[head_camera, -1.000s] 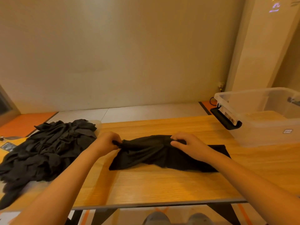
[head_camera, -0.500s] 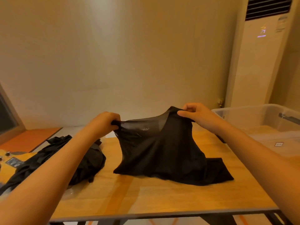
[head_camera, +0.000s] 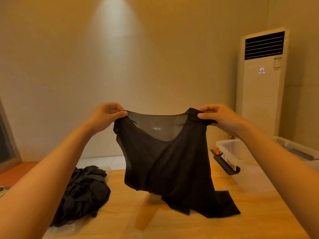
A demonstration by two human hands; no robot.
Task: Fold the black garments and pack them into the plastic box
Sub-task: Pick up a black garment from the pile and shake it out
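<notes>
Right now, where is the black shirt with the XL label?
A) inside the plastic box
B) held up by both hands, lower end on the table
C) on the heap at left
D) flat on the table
B: the left hand and the right hand each pinch a shoulder of the black shirt, and its lower end drapes onto the wooden table.

L hand (head_camera: 105,116) & R hand (head_camera: 217,116) pinch shoulders of thin black sleeveless top (head_camera: 165,161), its hem trailing on wooden table (head_camera: 131,213). Crumpled black garment pile (head_camera: 82,194) at left; clear plastic box (head_camera: 241,159) at right.
</notes>
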